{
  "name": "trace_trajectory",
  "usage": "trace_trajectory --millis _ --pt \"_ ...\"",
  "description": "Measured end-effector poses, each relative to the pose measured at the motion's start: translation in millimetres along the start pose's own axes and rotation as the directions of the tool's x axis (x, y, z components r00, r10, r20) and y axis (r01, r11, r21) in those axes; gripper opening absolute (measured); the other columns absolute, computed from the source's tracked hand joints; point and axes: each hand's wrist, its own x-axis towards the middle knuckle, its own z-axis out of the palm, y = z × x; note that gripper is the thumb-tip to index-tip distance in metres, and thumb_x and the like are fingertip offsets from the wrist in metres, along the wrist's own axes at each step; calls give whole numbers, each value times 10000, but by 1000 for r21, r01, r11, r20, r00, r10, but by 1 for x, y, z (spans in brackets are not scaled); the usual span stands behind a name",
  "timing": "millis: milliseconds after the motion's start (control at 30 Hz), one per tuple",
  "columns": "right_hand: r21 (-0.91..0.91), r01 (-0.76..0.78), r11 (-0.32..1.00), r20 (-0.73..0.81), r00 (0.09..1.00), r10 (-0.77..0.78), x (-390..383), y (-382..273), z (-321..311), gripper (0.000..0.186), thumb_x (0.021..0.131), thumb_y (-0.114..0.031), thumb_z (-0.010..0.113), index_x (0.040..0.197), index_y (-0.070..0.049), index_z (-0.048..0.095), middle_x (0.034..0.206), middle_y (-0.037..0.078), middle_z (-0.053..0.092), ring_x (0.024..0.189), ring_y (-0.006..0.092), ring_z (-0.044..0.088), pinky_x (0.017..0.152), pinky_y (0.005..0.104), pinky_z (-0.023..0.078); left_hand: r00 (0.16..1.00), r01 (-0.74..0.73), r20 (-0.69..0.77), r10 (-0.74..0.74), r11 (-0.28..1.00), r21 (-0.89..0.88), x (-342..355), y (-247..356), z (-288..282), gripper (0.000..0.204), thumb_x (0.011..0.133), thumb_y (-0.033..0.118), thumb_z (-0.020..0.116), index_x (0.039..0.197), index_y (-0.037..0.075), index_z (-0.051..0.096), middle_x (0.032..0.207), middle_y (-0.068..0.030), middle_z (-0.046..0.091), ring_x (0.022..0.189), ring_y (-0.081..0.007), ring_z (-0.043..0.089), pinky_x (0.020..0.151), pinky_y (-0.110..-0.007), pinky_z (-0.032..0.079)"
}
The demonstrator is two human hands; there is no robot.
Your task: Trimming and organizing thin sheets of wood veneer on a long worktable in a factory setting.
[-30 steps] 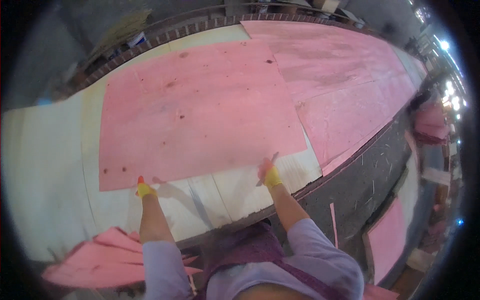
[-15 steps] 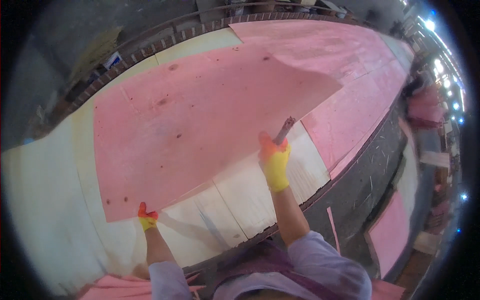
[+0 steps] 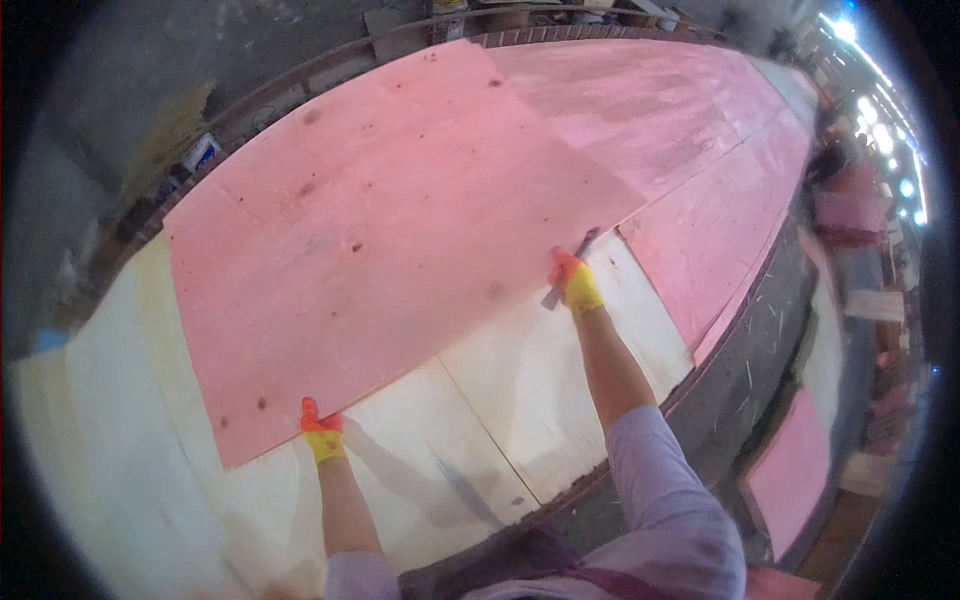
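A large thin pink wood veneer sheet (image 3: 390,230), dotted with dark knots, spans the middle over pale veneer sheets (image 3: 500,410). My left hand (image 3: 321,430), in a yellow and orange glove, is closed on its near edge towards the left corner, thumb on top. My right hand (image 3: 576,280), gloved the same way, is closed around a narrow dark stick-like tool (image 3: 588,241) beside the near right part of that edge. Whether its fingers also pinch the sheet is hard to tell. The tool pokes out at both sides of the fist.
More pink veneer (image 3: 720,210) lies at the far right of the stack. A low brick border (image 3: 590,38) runs along the far side. Dark ground with scraps (image 3: 740,360) lies to the right, along with a pink board (image 3: 790,475). Bright lights shine at upper right.
The pink sheet has shifted away from me, its far edge now near the brick border, and its raised right part has flattened. Both hands moved right; the right one tilted its tool lower.
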Motion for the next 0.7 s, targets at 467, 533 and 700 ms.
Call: trace_trajectory --millis 467,533,700 --pt "195 65 979 -165 986 -32 77 99 6 131 826 -152 596 713 -118 539 542 -8 448 436 148 411 417 294 339 990 44 126 -59 992 119 8 6 20 185 856 152 614 1027 87 585 971 -30 628 890 -195 601 750 -333 525" --pt "254 62 965 -49 997 -51 108 109 -39 187 844 -226 517 674 -150 500 533 -8 436 428 160 407 417 310 336 993 99 54 -104 991 88 -7 -9 49 178 846 109 616 1021 93 588 972 -37 629 928 -182 591 802 -339 508" --pt "338 28 941 -189 981 38 112 109 2 123 817 -181 584 728 -169 500 521 -45 373 395 100 327 375 261 274 999 -11 -51 13 1000 23 9 10 33 208 815 38 624 1018 72 587 992 -46 621 937 -198 588 821 -349 501"
